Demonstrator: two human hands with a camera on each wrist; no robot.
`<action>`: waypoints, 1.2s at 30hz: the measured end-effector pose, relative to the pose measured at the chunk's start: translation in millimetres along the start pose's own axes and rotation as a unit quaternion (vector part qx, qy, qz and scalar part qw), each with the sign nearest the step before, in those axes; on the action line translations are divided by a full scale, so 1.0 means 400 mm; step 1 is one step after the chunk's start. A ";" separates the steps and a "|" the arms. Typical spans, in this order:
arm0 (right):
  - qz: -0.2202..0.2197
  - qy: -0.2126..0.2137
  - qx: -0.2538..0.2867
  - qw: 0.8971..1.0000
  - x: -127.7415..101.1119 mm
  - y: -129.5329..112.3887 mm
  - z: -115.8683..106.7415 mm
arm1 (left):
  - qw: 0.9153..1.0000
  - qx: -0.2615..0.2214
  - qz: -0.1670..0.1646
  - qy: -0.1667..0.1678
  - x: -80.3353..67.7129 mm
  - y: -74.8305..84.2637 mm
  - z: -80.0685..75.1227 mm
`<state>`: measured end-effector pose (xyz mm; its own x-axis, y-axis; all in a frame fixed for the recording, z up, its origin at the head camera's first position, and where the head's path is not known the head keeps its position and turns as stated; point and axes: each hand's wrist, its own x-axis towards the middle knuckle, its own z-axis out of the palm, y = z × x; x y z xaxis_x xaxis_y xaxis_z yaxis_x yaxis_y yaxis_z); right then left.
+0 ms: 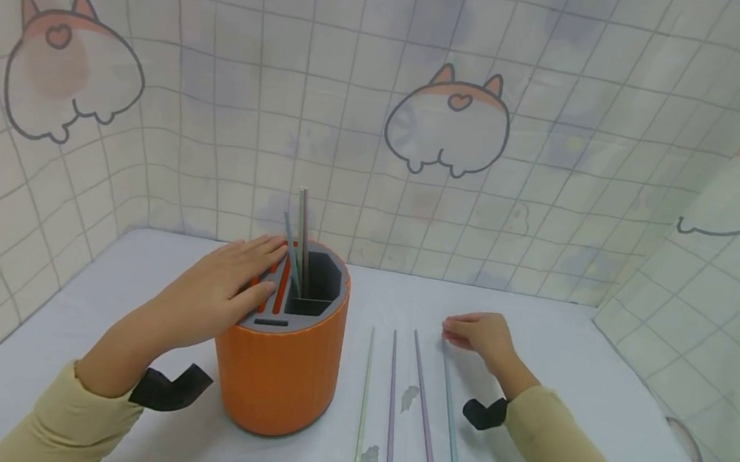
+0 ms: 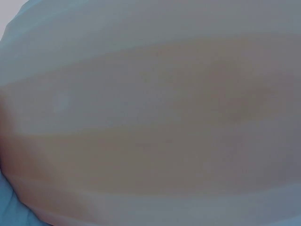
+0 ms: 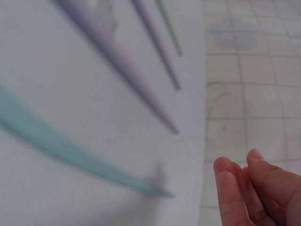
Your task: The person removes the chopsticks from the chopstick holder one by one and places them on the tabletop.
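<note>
My left hand (image 1: 220,287) rests on the grey slotted top of an orange utensil holder (image 1: 282,379), fingers stretched over the slots. Several thin chopsticks (image 1: 304,232) stand in the holder's open compartment. On the table lie a green chopstick (image 1: 364,401), two purple chopsticks (image 1: 426,415) and a light blue chopstick (image 1: 451,417), side by side. My right hand (image 1: 480,338) is at the far end of the blue one, fingers loosely bent. The right wrist view shows nothing between its thumb and fingers, with the blue tip apart from them. Only a blurred close surface fills the left wrist view.
A white cloth covers the table (image 1: 540,337), with two small grey patches (image 1: 370,458) among the chopsticks. Behind and at both sides hangs a gridded curtain (image 1: 328,108) with cartoon animal prints. Black straps (image 1: 485,413) sit at both wrists.
</note>
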<state>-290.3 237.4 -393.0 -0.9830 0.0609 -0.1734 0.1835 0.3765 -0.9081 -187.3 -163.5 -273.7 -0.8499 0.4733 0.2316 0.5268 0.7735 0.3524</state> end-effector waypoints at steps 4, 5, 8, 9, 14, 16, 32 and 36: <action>-0.044 -0.033 0.028 0.998 -0.018 -0.090 0.019 | 1.000 0.001 -0.002 0.001 0.001 -0.002 -0.001; -0.055 -0.039 0.029 0.997 -0.023 -0.115 0.026 | 1.000 0.001 -0.003 0.000 0.001 -0.002 -0.001; -0.093 -0.061 0.050 0.993 -0.040 -0.189 0.047 | 1.000 -0.001 -0.004 -0.001 0.002 -0.002 0.000; -0.107 -0.070 0.062 0.990 -0.048 -0.212 0.056 | 1.000 -0.002 -0.004 -0.002 0.002 -0.002 0.001; -0.161 -0.114 0.111 0.974 -0.085 -0.302 0.102 | 1.000 -0.004 -0.002 0.000 0.000 -0.003 0.003; -0.175 -0.128 0.116 0.969 -0.098 -0.330 0.121 | 1.000 -0.002 -0.002 0.001 0.000 -0.003 0.003; -0.214 -0.199 0.104 0.951 -0.182 -0.442 0.245 | 1.000 0.006 0.004 -0.004 0.004 -0.002 0.000; -0.215 -0.195 0.088 0.953 -0.194 -0.450 0.263 | 1.000 0.007 0.002 -0.007 0.003 0.001 -0.003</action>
<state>-245.9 67.4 -256.2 -0.8951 -0.4258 0.1319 -0.2030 0.1260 -0.9710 -188.0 -163.4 -272.1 -0.8482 0.4820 0.2194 0.5296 0.7773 0.3397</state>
